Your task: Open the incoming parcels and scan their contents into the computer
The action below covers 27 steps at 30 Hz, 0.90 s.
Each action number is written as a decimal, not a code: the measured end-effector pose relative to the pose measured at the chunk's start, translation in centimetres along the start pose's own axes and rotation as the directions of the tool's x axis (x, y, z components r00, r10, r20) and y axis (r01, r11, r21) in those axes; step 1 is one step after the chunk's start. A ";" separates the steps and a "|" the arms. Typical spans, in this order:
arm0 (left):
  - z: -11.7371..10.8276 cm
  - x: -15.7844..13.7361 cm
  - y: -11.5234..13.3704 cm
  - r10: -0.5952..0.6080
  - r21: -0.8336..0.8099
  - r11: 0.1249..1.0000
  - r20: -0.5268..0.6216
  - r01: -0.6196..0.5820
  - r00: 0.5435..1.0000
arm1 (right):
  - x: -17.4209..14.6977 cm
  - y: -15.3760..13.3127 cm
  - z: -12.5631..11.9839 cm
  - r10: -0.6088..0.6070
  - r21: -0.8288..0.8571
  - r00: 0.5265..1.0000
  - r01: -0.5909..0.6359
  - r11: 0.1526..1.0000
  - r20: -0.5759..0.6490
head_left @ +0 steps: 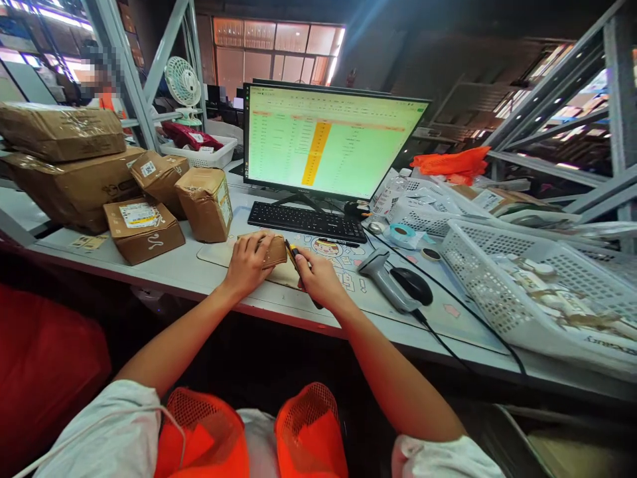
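My left hand (pixel 249 264) is wrapped over a small brown cardboard box (pixel 275 252) near the desk's front edge. In my right hand (pixel 318 275) is a utility knife (pixel 293 251) with a yellow and black handle. The knife's upper end is against or very close to the right side of the box; I cannot tell whether it touches. Beneath both hands lies a printed desk mat (pixel 348 282). A black keyboard (pixel 306 222) sits just behind the box. To the right of my right hand are a grey barcode scanner (pixel 391 280) and a black mouse (pixel 412 285).
Several taped boxes, among them an upright carton (pixel 203 202), stand on the left. A monitor (pixel 328 143) shows a spreadsheet. On the right, a white plastic basket (pixel 478 279) holds small packages, with tape rolls (pixel 402 234) beside it. The scanner cable crosses the desk edge.
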<state>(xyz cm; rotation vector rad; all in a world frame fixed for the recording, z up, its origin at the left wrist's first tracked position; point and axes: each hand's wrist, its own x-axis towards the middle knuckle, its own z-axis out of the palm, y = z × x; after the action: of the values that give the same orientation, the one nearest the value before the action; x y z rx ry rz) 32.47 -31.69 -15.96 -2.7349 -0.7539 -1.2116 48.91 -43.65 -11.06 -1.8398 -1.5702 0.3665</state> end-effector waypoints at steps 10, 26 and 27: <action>1.1 -1.5 0.3 -0.088 -0.051 0.995 -0.088 0.083 0.992 | -2.2 -0.1 0.7 0.078 -0.022 0.992 -0.077 0.997 0.098; 0.1 -4.8 -9.4 -0.373 -0.597 0.609 0.366 0.523 0.852 | 4.9 4.7 -2.9 0.096 0.094 0.985 -0.110 0.989 0.144; 0.2 -4.7 -9.2 -0.376 -0.581 0.620 0.370 0.527 0.850 | 5.7 4.7 -2.3 0.112 0.063 0.987 -0.120 0.991 0.119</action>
<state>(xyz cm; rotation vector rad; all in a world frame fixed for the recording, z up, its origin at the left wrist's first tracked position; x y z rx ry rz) 25.73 -25.45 -20.72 -3.4351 -1.3436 -1.5381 55.19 -39.13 -11.27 -1.8900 -1.5096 0.5832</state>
